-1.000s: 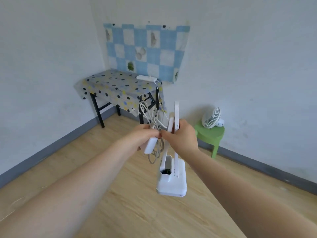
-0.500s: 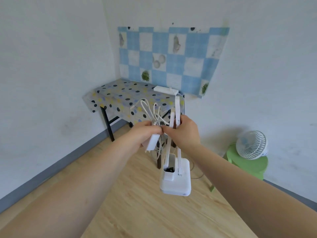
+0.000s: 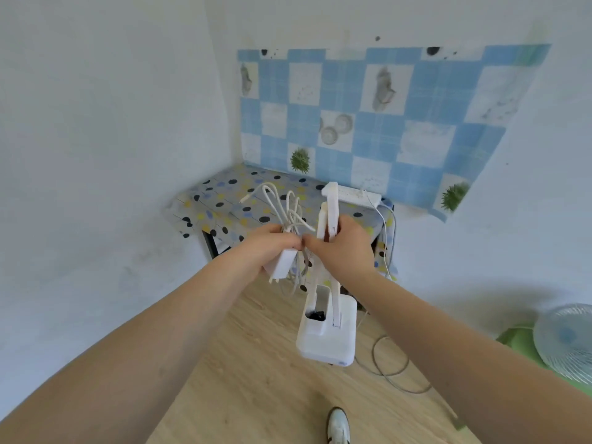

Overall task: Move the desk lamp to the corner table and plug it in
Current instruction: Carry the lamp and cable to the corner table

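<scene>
A white folded desk lamp hangs in the air in front of me, its square base lowest. My right hand grips its folded arm. My left hand holds the bundled white cord together with the white plug adapter. Behind them stands the corner table with a dotted cloth. A white power strip lies at the table's back right edge, by the wall.
A blue checked sheet hangs on the wall above the table. A white fan sits on a green stool at the right. A loose cable loops on the wooden floor. My shoe shows at the bottom.
I have come closer to the corner table, which now looks larger and sits right behind the lamp. Both hands keep the same hold. The fan has slid to the right edge.
</scene>
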